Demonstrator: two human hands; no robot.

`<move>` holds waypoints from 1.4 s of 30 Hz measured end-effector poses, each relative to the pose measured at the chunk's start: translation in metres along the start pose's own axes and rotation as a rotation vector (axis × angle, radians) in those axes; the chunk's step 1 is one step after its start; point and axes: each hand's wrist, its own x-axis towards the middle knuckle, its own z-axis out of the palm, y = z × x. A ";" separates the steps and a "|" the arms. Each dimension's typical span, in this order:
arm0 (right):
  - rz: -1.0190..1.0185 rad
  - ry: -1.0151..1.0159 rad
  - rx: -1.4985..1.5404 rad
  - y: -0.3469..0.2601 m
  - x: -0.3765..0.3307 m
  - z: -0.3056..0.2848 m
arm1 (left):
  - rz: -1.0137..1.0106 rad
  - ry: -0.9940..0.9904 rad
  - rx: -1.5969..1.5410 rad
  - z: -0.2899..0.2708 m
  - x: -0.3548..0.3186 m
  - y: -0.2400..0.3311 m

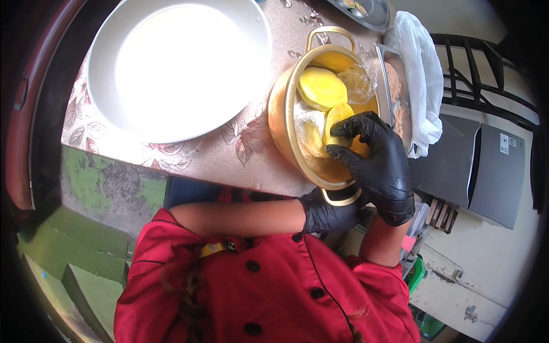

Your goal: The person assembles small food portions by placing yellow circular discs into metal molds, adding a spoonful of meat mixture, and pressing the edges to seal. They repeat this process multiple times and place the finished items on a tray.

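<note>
While the left hand [331,212] grips the gold pot [286,123] by its near handle, the right hand [374,163] pinches a yellow slice [337,117] inside it, likely wet, slippery and breakable, best held by its edges.

Single head-worn fisheye view, looking steeply down over the person's chest, close above the table [229,154], edges bent.

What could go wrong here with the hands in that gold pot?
The gold pot sits near the table edge; the left hand grips only its near handle, so it might tip. The yellow slice pinched by the gloved right hand looks wet and could slip back in.
</note>
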 end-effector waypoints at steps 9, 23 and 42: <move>-0.061 0.018 -0.046 0.000 -0.001 0.000 | -0.011 0.105 -0.073 0.010 0.001 -0.008; -0.057 0.073 -0.127 -0.007 -0.001 0.007 | -0.078 -0.043 -0.803 0.004 0.001 -0.003; 0.096 -0.039 0.277 0.012 0.000 -0.001 | 0.103 0.260 0.291 -0.025 -0.002 0.023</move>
